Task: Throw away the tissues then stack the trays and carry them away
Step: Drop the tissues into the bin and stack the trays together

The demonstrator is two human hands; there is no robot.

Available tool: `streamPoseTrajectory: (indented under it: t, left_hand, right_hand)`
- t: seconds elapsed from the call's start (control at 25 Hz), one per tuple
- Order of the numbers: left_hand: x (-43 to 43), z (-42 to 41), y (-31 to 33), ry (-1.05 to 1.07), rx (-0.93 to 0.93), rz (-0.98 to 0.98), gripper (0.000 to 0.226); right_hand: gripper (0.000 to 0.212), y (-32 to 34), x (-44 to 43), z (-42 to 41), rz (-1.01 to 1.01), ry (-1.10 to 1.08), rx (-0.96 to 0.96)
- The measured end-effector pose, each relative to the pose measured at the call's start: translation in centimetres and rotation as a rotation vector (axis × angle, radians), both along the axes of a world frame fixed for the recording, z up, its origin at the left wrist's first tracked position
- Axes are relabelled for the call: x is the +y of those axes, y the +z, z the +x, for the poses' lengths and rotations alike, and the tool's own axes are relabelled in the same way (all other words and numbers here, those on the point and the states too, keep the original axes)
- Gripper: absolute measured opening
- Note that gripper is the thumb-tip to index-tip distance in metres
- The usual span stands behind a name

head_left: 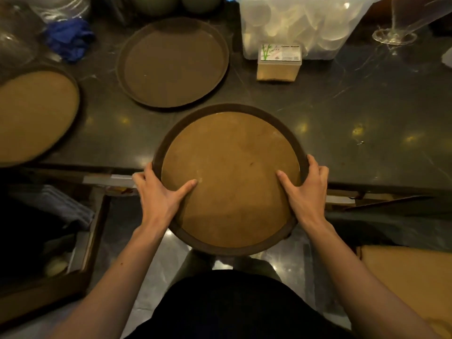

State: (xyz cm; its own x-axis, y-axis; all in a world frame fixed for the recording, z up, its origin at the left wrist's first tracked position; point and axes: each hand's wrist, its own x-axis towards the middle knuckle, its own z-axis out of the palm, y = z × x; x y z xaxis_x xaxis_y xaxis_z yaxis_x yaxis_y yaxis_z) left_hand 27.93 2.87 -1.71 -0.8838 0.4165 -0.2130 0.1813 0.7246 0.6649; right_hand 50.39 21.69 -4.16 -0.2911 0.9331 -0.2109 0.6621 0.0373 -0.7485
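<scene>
A round brown tray [230, 172] with a dark rim juts out over the near edge of the dark counter. My left hand [159, 194] grips its left rim, thumb lying on the tray's surface. My right hand [304, 189] grips its right rim the same way. A second, darker round tray [173, 62] lies flat further back on the counter. A third tan tray [34, 113] sits at the left edge, partly cut off. No tissues show on any tray.
A box of toothpicks [278, 62] stands behind the held tray, before a clear tub of plastic lids [300, 23]. A blue cloth [69, 39] lies back left, a glass [396, 28] back right. Below the counter sit an open drawer [61, 241] left and a cardboard box [411, 277] right.
</scene>
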Motion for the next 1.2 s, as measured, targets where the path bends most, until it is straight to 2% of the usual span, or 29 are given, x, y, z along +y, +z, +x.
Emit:
streamPoseTrajectory:
  t: [0.24,0.72,1.2]
  left_hand:
    - [-7.8,-2.2,0.4,0.099,0.001,0.054,0.115]
    - [-25.0,-13.8,0.5,0.224,0.036,0.113,0.116]
    - [-30.8,-23.0,-0.6,0.463,0.051,0.113,0.118]
  right_hand:
    - [0.086,1.2,-5.5,-4.6,0.048,0.104,0.020]
    - [0.087,2.6,-20.1,-18.4,0.186,0.220,0.014]
    - [0.088,2.5,-22.2,-33.6,0.170,0.466,-0.010]
